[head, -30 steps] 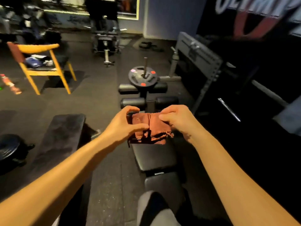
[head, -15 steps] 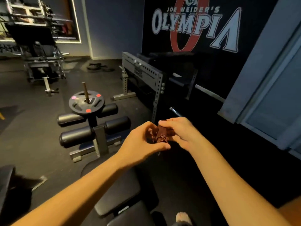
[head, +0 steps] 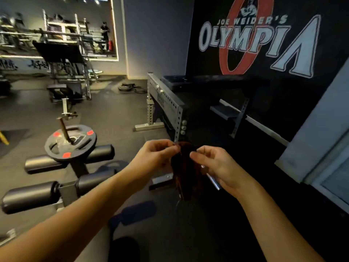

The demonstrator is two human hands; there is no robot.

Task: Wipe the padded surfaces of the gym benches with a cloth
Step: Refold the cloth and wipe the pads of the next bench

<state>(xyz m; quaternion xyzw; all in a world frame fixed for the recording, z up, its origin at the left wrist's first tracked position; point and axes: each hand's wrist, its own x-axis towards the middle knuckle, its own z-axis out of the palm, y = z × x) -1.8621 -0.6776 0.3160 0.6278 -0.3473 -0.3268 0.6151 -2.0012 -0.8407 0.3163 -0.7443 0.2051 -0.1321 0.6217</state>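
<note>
My left hand [head: 156,157] and right hand [head: 217,165] each pinch the top edge of the cloth [head: 186,173] as it hangs in the air between them, limp, light and soft. Gripping its upper corners should spread it flat, I judge.

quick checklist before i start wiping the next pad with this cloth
1. Cloth gripped: ok, left hand and right hand pinch its top edge.
2. Cloth spread open: not ok, it hangs in bunched folds.
3. Cloth on padding: not ok, it hangs in the air, right of the roller pads.
4. Roller pads uncovered: ok for the near pair; a weight plate hides the middle of the far pair.
5. Cloth clean or damp: cannot tell.
</note>
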